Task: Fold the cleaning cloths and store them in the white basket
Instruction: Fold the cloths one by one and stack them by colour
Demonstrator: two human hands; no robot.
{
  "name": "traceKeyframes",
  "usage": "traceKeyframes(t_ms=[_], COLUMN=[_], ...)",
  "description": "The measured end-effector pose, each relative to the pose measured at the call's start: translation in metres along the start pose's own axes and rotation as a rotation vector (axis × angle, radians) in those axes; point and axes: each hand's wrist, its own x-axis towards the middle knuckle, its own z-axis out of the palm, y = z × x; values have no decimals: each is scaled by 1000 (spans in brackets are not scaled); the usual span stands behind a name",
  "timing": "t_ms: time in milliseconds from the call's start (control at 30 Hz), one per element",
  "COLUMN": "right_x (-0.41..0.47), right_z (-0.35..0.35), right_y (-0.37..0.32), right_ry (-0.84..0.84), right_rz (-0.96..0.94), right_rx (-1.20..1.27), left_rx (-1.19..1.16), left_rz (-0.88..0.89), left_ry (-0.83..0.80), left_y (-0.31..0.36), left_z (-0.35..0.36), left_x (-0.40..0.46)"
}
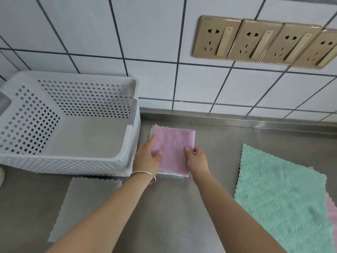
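A folded pink cleaning cloth (173,150) lies on the steel tabletop (215,136) between the two hands, topping a small stack whose cream and pale green edges peek out at its far-left corner and near edge. The left hand (147,157) lies on the stack's left side, fingers spread flat over the pink cloth with the thumb on top; a thin metal bangle (145,174) circles that wrist. The right hand (197,158) holds the stack's right edge, fingers curled and pinching the fabric.

Just left of the left hand, almost touching it, stands one white perforated basket (69,125), its interior bare. Right of the right hand, well apart, one green cleaning cloth (284,199) lies spread open, with a strip of another pink cloth (331,210) showing beneath its right side. Under the left forearm one grey cloth (82,203) lies flat, its far edge by the basket. On the tiled wall beyond the hands sit four gold wall sockets (262,42).
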Motion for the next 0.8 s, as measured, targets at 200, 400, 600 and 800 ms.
traceKeyframes(t_ms=[200, 400, 600, 800], right_x=[28, 31, 8, -46], right_z=[16, 21, 0, -99], right_y=[9, 14, 18, 97], right_ry=[65, 119, 117, 336], right_rz=[83, 115, -180, -566], right_rx=[-27, -130, -457, -725], left_rx=[115, 181, 541, 623], left_rz=[-55, -89, 101, 636], left_ry=[-48, -36, -11, 6], left_y=[-19, -34, -19, 26], left_z=[19, 28, 24, 56], left_x=[14, 16, 3, -33])
